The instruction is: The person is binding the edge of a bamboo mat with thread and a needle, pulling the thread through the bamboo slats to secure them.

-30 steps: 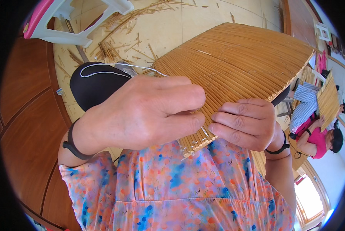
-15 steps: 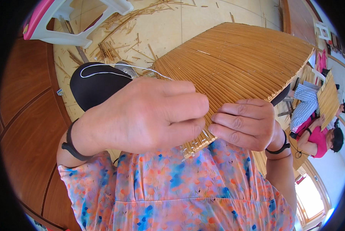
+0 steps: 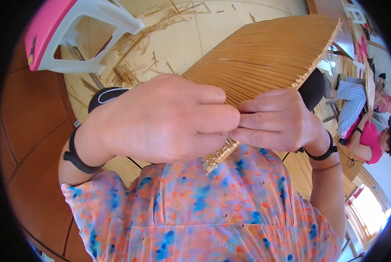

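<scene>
A fan-shaped mat of thin yellow-brown stalks [image 3: 269, 52] slants across my dark-clad knees, with small pale stitches along its near edge. My left hand [image 3: 173, 120] is closed over the mat's near part, its fingertips meeting those of my right hand; what they pinch is hidden. My right hand [image 3: 276, 120] grips the mat at its near edge with bent fingers. A thin white cord [image 3: 103, 96] loops over my left knee, partly behind my left hand.
Pink-and-white plastic stool [image 3: 79, 52] at upper left, scattered stalk pieces [image 3: 123, 70] on the tiled floor [image 3: 195, 35], wooden panels [image 3: 34, 139] at left. At right, a seated person in pink [image 3: 366, 144] works on another mat, another person [image 3: 385, 100] beyond.
My hands have come together, the right moving up and left toward the left fingertips. The mat's right edge sits higher and further left in view, and more of the cord is hidden.
</scene>
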{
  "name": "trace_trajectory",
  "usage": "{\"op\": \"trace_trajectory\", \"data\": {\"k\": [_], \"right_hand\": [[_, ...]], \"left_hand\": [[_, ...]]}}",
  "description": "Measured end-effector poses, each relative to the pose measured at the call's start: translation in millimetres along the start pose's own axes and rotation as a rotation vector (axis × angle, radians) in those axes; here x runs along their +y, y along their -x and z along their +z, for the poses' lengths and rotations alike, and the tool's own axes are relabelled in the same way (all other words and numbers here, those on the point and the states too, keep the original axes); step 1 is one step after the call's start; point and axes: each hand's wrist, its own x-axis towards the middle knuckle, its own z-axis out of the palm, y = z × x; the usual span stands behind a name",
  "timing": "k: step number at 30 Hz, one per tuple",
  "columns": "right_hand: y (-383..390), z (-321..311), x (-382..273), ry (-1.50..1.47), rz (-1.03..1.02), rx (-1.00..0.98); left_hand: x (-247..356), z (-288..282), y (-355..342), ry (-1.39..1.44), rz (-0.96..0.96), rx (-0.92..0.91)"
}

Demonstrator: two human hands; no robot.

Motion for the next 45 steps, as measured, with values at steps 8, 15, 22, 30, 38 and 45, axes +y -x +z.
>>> {"op": "trace_trajectory", "data": {"k": [8,15,22,30,38,45], "right_hand": [[-7,6,18,-0.04,-0.072,0.017],[-22,-2,35,-0.005,-0.04,-0.101],[-41,16,54,0.039,-0.032,-0.07],[-54,17,65,0.016,-0.047,-0.094],[-54,15,60,-0.021,0.029,-0.146],[-53,12,57,-0.035,0.023,-0.133]], "left_hand": [[-4,-7,1,0.047,-0.107,-0.081],[-4,-24,-2,-0.037,-0.232,-0.115],[-9,-35,23,-0.243,-0.352,-0.132],[-4,-43,22,-0.258,-0.441,-0.19],[-5,-47,20,-0.071,-0.551,-0.224],[-6,-52,17,0.043,-0.6,-0.271]]}}
